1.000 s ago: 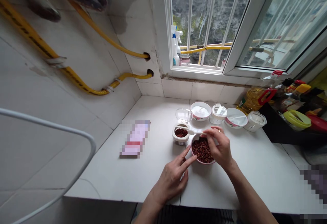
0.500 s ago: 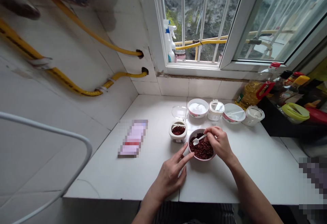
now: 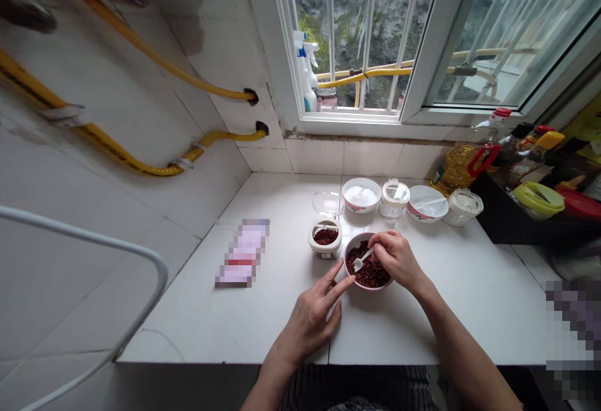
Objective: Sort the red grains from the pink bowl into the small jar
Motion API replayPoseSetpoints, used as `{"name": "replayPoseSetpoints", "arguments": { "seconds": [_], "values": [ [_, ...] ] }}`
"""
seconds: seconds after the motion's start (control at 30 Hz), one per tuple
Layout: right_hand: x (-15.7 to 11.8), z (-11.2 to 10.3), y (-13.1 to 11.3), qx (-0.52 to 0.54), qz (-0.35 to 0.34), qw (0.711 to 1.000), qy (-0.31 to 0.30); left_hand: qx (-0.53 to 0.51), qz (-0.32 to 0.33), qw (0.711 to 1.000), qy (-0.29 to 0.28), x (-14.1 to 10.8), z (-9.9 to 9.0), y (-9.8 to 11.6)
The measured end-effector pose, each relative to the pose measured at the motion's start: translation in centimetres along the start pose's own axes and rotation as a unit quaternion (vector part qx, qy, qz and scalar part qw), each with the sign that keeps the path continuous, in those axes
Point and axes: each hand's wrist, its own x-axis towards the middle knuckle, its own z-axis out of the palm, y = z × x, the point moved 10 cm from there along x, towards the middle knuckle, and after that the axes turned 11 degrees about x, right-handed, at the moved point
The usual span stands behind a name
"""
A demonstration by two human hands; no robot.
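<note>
A bowl (image 3: 369, 287) of dark red granules stands near the middle of the white counter. My right hand (image 3: 397, 259) pinches a small white spoon (image 3: 359, 263), its scoop at the granules in the bowl. Against the bowl's left rim rest the fingertips of my left hand (image 3: 315, 312), fingers spread and nothing in them. Just behind that hand is an open cream jar (image 3: 325, 248) with the same dark red granules, its clear lid (image 3: 328, 203) tipped back.
Behind are a bowl of white powder (image 3: 361, 196), a lidded jar (image 3: 395, 197), a bowl with a white spoon (image 3: 427, 204) and another jar (image 3: 462, 207). An oil bottle (image 3: 457, 164) stands right; a blurred packet (image 3: 244, 253) lies left.
The whole view has shifted slightly. My right hand and the spoon have moved only a little within the bowl; my left hand stays at the rim.
</note>
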Motion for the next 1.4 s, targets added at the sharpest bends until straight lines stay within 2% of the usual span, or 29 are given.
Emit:
{"name": "replayPoseSetpoints", "arguments": {
  "seconds": [0.13, 0.37, 0.67, 0.77, 0.87, 0.93, 1.0, 1.07, 1.13, 1.2, 1.3, 1.4],
  "values": [
    [0.0, 0.1, 0.0, 0.032, 0.019, 0.999, -0.002, -0.001, -0.002, 1.0, 0.002, -0.1, 0.0, 0.0],
    [-0.1, -0.8, 2.3, 0.193, 0.144, 0.97, 0.026, 0.004, -0.001, 1.0, 0.004, 0.0, 0.0, 0.0],
    [0.2, -1.1, 3.1, 0.222, 0.167, 0.959, 0.056, 0.002, 0.0, 1.0, 0.0, 0.1, -0.1, 0.1],
    [0.5, -1.1, 2.2, 0.24, 0.142, 0.958, 0.075, 0.001, -0.001, 1.0, -0.003, 0.1, -0.1, 0.1],
    [0.7, -0.7, 0.2, 0.228, 0.083, 0.966, 0.092, 0.001, -0.002, 1.0, -0.003, 0.1, 0.0, 0.0],
    [0.7, 0.0, -1.8, 0.177, 0.018, 0.98, 0.085, 0.001, -0.001, 1.0, -0.002, 0.1, 0.0, 0.0],
    [0.5, 1.5, -4.3, 0.086, -0.077, 0.992, 0.047, 0.0, 0.0, 1.0, -0.002, 0.0, 0.1, 0.0],
    [0.1, 3.0, -6.2, -0.001, -0.164, 0.986, 0.0, 0.0, -0.002, 1.0, -0.004, 0.0, 0.2, -0.1],
    [-0.3, 3.4, -7.2, -0.042, -0.217, 0.975, -0.015, 0.003, -0.003, 1.0, -0.003, 0.0, 0.1, -0.1],
    [-0.4, 2.1, -7.3, -0.044, -0.232, 0.972, 0.017, 0.006, -0.001, 1.0, -0.003, 0.1, 0.1, 0.0],
    [-0.3, -1.0, -6.0, -0.034, -0.194, 0.976, 0.095, 0.005, 0.001, 1.0, -0.005, 0.1, 0.0, 0.1],
    [-0.1, -2.2, -3.8, -0.054, -0.135, 0.984, 0.101, 0.002, 0.002, 1.0, -0.005, 0.1, 0.0, 0.0]
  ]
}}
